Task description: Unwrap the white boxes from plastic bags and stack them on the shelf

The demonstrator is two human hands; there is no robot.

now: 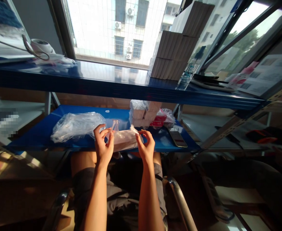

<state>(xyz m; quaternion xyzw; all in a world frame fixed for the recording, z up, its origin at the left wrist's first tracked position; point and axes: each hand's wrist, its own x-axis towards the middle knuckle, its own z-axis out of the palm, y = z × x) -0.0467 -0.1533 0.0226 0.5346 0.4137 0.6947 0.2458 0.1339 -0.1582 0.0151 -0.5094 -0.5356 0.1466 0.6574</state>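
Observation:
My left hand point(103, 143) has its thumb and fingers curled on the left edge of a clear plastic bag point(116, 124). Inside the bag is a pale, flat box-like thing point(124, 140); its exact kind cannot be made out. At the other end, my right hand point(146, 144) pinches the bag's right corner between thumb and fingers. The bag is held just above the front edge of the blue lower shelf point(88, 146). Left of my hands lies a heap of clear plastic bags point(75, 125).
Behind my hands stand stacked pale boxes point(141, 115) in plastic, with a red-and-white package point(160, 119) beside them. A phone point(177, 138) lies at the right. Above runs a blue upper shelf point(107, 75) bearing a tall stack of grey boxes point(171, 54). Metal chair arms point(179, 195) flank my legs.

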